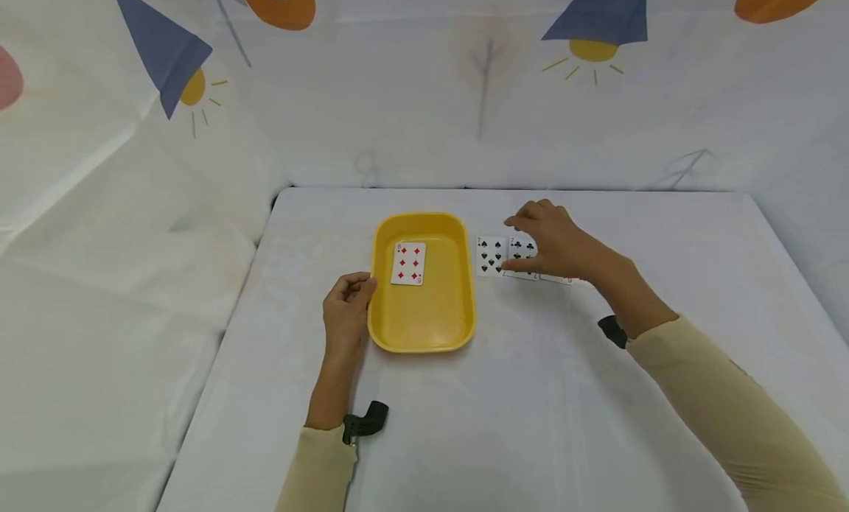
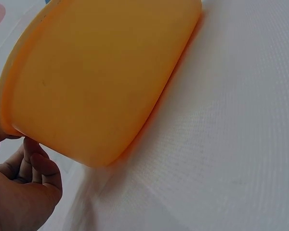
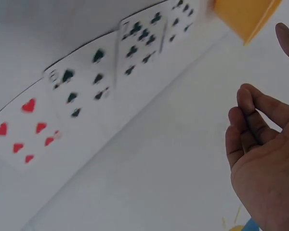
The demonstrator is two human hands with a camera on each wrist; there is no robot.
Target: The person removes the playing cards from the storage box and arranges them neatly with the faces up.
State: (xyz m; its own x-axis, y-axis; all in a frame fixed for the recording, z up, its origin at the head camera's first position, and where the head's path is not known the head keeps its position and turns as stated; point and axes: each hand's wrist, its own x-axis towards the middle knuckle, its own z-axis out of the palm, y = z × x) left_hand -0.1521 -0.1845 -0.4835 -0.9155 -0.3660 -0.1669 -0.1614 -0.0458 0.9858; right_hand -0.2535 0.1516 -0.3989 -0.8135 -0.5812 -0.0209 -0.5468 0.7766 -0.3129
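A yellow tray (image 1: 424, 317) rests on the table, and my left hand (image 1: 346, 313) pinches its left rim between thumb and fingers. Inside the tray a six of diamonds (image 1: 408, 264) lies face up. Over a row of playing cards to the tray's right, my right hand (image 1: 564, 243) hovers with thumb and fingers spread apart, holding nothing. That row includes a seven of spades (image 1: 489, 256) nearest the tray and a seven of clubs (image 1: 522, 244). The right wrist view also shows a six of spades (image 3: 82, 82) and a six of hearts (image 3: 24, 132), slightly overlapping. My hand partly hides these cards in the head view.
A white cloth covers the table (image 1: 517, 416). Behind it hangs a white printed curtain (image 1: 411, 99), which continues down the left side. Dark wrist straps (image 1: 367, 419) sit at both sleeve ends.
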